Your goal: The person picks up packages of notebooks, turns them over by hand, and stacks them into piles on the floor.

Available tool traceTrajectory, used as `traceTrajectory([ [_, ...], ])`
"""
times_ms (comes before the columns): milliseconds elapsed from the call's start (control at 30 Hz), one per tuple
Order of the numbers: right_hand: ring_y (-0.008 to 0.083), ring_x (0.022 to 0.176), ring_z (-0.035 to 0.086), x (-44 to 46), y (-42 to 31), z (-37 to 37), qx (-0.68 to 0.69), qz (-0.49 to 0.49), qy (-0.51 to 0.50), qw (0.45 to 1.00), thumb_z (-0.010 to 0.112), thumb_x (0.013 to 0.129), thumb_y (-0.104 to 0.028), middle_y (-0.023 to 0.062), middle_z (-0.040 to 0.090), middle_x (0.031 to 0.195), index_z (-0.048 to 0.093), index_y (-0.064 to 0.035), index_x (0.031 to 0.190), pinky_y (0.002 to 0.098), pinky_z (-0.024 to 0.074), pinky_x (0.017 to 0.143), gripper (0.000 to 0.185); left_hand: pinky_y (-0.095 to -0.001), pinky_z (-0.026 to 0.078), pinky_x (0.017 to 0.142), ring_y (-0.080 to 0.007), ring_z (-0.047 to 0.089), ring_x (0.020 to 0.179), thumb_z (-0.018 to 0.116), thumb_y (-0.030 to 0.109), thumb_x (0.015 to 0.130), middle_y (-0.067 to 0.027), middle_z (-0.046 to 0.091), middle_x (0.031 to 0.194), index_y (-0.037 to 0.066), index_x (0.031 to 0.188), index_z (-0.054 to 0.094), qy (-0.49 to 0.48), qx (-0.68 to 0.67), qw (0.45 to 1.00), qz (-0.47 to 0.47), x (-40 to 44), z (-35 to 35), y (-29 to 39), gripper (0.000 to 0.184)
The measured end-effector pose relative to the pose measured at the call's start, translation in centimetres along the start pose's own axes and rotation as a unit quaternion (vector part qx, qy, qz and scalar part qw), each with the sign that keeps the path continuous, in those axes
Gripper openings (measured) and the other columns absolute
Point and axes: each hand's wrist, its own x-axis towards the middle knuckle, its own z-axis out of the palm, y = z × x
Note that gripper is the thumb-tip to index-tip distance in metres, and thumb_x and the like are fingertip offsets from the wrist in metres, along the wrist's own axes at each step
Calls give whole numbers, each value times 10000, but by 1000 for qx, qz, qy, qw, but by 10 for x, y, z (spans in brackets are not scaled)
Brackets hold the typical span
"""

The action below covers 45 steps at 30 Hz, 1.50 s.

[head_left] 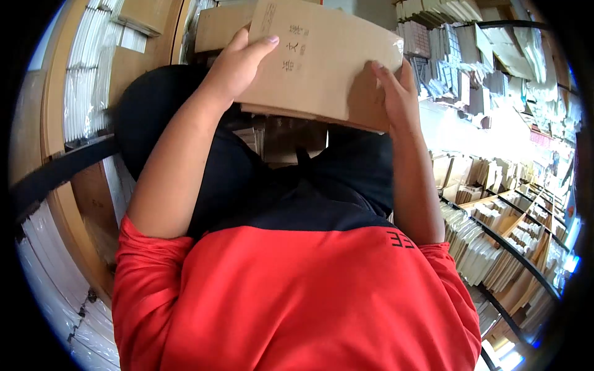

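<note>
A flat brown cardboard piece (328, 62) with dark printed characters spans the space between my hands, above my lap. My left hand (241, 65) grips its left edge, thumb on top and the other fingers hidden underneath. At its right edge my right hand (396, 93) holds on, thumb on the upper face and fingers around the side. Another brown layer shows just under its near edge. Behind its left end lies another brown cardboard box (216, 28), partly covered by it.
Wrapped stacks of paper (83, 93) and cardboard fill the left side beside a black bar (68, 164). On the right stand shelves (513, 247) packed with paper bundles. Between my dark-trousered legs, more cardboard (294, 139) lies low down.
</note>
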Motion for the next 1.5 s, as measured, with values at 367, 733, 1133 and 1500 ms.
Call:
traceTrajectory([
  [367,228,1139,649,-10,15,-9,170,126,-10,977,708,994,-381,158,653,1265,483,-5,1469,372,538,953,646,-356,461,1087,-222,574,1307,593,363,1031,-158,593,1398,3,1538,394,-50,-86,995,29,-6,7,-7,652],
  [733,244,1142,655,-3,20,-14,195,170,-24,966,685,991,-428,185,651,1266,476,22,1470,369,544,934,689,-378,442,1101,-227,569,1304,515,503,1033,-143,590,1427,44,1517,462,-24,-200,974,-107,10,8,-4,670],
  [1133,250,1201,629,-1,26,-25,169,185,-68,966,669,984,-462,165,614,1343,441,3,1500,366,531,977,730,-409,441,1109,-257,537,1335,502,593,1014,-180,543,1467,20,1506,468,-73,-205,970,-109,4,6,14,756],
  [1500,239,1270,579,-4,20,-18,226,174,-92,954,598,1018,-505,142,573,1413,422,-34,1529,375,481,1051,717,-385,458,1063,-239,575,1277,496,599,998,-143,593,1401,32,1472,512,-88,-203,965,-140,9,-6,3,739],
])
